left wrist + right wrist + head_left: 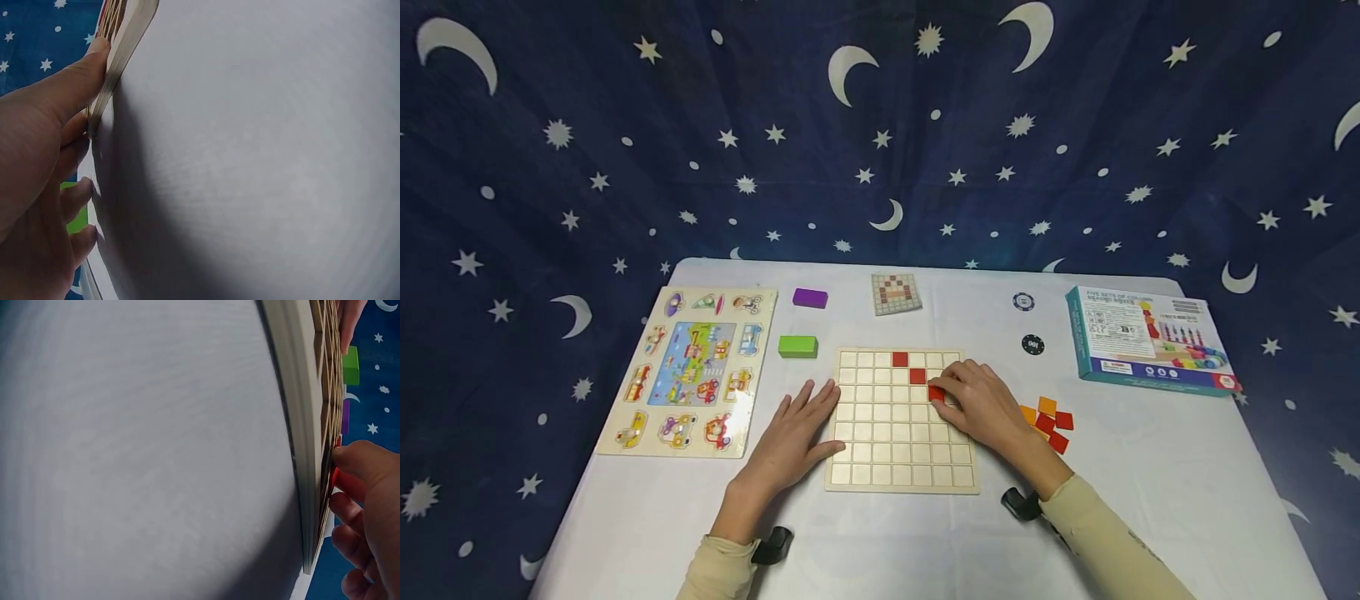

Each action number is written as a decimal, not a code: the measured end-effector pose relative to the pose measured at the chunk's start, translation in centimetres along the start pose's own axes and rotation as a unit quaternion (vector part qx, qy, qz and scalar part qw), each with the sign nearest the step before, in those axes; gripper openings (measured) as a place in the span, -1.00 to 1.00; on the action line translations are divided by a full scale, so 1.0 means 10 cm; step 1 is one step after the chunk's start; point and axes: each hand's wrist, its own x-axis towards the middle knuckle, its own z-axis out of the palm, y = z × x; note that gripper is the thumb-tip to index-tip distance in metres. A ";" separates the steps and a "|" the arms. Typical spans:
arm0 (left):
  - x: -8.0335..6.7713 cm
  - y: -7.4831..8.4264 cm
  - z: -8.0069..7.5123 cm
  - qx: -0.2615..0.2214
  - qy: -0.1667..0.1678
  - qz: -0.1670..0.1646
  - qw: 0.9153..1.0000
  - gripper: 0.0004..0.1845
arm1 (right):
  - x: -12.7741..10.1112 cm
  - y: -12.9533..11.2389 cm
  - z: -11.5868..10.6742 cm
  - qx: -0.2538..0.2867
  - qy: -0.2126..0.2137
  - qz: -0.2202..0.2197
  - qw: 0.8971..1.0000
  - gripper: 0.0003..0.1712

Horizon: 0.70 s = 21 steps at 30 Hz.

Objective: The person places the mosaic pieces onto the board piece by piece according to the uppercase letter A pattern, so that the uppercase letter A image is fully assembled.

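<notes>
A wooden grid board (887, 454) lies in the middle of the white table. Two red square tiles (900, 359) sit in cells on a diagonal near its far edge. My right hand (983, 407) pinches a third red tile (936, 392) between thumb and fingers, at a cell further along that diagonal. In the right wrist view the thumb lies against the red tile (336, 478) just at the board's surface. With fingers spread and fairly straight, my left hand (793, 437) rests at the board's left edge; its thumb touches the rim in the left wrist view.
Loose red and orange tiles (1047, 423) lie right of the board, beside my right wrist. A small pattern card (897, 294), purple block (810, 297) and green block (797, 347) lie behind. A vehicle puzzle (760, 375) is left; poker chips (1033, 344) and a box (1150, 340) are right.
</notes>
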 end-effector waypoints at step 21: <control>0.01 -0.01 0.00 0.003 0.006 0.006 1.000 -0.12 | -0.49 0.37 -0.23 0.076 0.031 0.092 0.992 -0.63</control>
